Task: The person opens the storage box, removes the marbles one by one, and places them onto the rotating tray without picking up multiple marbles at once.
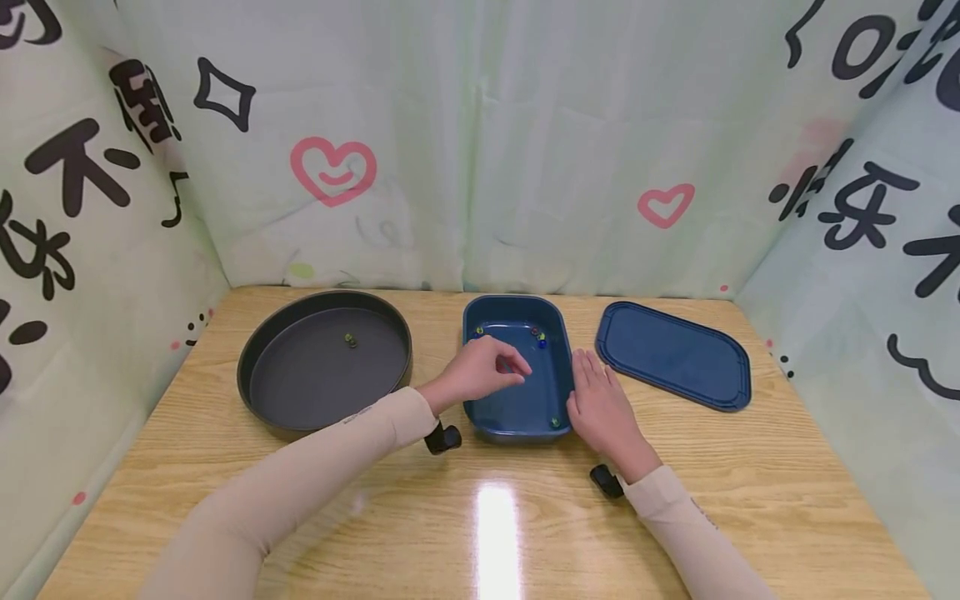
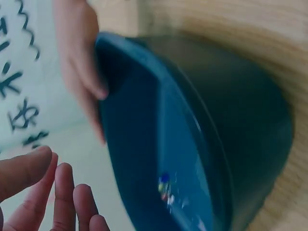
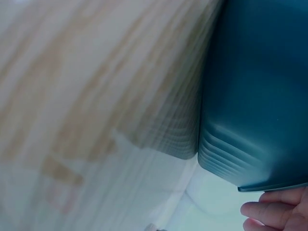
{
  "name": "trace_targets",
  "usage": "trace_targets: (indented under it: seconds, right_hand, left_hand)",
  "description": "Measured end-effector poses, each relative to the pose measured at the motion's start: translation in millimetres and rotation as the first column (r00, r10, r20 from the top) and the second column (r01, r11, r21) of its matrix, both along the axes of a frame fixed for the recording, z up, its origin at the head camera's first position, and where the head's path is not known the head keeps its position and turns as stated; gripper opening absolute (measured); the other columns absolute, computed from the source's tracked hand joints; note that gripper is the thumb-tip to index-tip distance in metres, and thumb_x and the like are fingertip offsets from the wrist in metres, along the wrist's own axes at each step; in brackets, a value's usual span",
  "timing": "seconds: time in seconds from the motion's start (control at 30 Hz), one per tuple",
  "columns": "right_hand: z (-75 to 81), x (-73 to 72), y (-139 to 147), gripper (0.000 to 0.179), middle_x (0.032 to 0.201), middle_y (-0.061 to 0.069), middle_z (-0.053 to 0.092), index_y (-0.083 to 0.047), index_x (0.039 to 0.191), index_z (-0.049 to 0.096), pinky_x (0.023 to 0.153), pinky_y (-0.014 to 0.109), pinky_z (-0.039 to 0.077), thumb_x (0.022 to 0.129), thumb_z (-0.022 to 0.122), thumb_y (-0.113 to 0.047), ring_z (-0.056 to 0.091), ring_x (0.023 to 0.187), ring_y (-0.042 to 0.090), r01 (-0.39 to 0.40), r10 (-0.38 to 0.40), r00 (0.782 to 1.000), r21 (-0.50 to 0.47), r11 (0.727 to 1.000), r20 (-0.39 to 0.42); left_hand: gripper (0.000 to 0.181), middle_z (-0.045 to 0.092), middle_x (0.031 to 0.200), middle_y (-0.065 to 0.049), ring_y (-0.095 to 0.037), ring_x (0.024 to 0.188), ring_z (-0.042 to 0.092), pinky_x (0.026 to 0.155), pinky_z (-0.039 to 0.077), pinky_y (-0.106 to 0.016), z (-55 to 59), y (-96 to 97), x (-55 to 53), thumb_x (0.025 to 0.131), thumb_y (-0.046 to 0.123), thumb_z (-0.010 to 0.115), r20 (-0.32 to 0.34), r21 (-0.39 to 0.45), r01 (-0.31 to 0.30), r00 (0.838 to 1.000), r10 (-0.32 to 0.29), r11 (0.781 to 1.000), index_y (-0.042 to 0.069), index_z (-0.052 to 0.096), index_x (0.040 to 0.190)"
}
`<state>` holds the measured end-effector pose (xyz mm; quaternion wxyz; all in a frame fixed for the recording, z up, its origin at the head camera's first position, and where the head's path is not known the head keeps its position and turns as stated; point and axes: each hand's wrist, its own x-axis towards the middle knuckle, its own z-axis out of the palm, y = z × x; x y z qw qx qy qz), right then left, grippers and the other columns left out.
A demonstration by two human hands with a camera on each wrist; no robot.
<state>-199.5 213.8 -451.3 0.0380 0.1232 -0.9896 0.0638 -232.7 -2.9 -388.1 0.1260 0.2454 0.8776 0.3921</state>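
Observation:
A deep blue rectangular container point(image 1: 517, 421) stands on the table with several small colourful bead-like pieces point(image 1: 541, 339) scattered on its bottom. Over its middle hovers my left hand point(image 1: 486, 367), thumb and fingers bent loosely toward each other, with nothing visible between them. In the left wrist view, the thumb point(image 2: 26, 168) comes close to the fingertips beside the container's opening. Against the container's right side rests my right hand point(image 1: 603, 408), its fingers extended along the wall. The right wrist view shows those fingers point(image 3: 272, 211) at the rim.
Left of the container sits a large round dark pan point(image 1: 322, 367) with a small greenish piece point(image 1: 350, 340) inside. A flat blue lid point(image 1: 675, 354) lies to the right. Printed cloth curtains point(image 1: 465, 150) close off the table's back and sides.

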Motion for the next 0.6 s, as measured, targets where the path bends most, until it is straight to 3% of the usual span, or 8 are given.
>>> trace_targets:
  seconds: [0.2,0.37,0.6]
  right_hand:
    - [0.2,-1.8,-0.4,0.058,0.150,0.024,0.028,0.010,0.144,0.024,0.113,0.054,0.022,0.095,0.041,-0.017,0.023,0.142,0.038,0.003,-0.003,1.000,-0.001,1.000,0.006]
    - [1.9,-1.2,-0.7,0.058,0.150,0.024,0.029,0.010,0.143,0.025,0.113,0.054,0.023,0.094,0.042,-0.017,0.024,0.142,0.038,0.004,-0.004,1.000,0.005,1.000,0.001]
    - [1.7,0.3,1.1,0.058,0.149,0.025,0.031,0.011,0.142,0.027,0.112,0.054,0.024,0.093,0.045,-0.016,0.026,0.141,0.038,0.005,-0.005,1.000,0.002,1.000,-0.015]
  left_hand:
    - [0.015,0.072,0.084,0.002,-0.007,0.074,0.062,0.070,0.049,-0.017,-7.8,24.0,-10.2,0.080,0.019,0.075,0.017,-0.078,0.102,0.995,-0.101,0.992,0.011,0.075,0.092]
    - [0.015,0.073,0.081,0.002,-0.004,0.071,0.061,0.069,0.048,-0.015,-13.3,38.1,-18.4,0.076,0.017,0.078,0.056,-0.122,0.131,0.991,-0.125,0.984,0.010,0.076,0.089]
    - [0.014,0.073,0.083,-0.002,-0.006,0.072,0.061,0.073,0.050,-0.016,-20.8,51.4,-23.6,0.074,0.014,0.079,0.151,-0.109,0.148,0.980,-0.131,0.983,0.010,0.076,0.087]
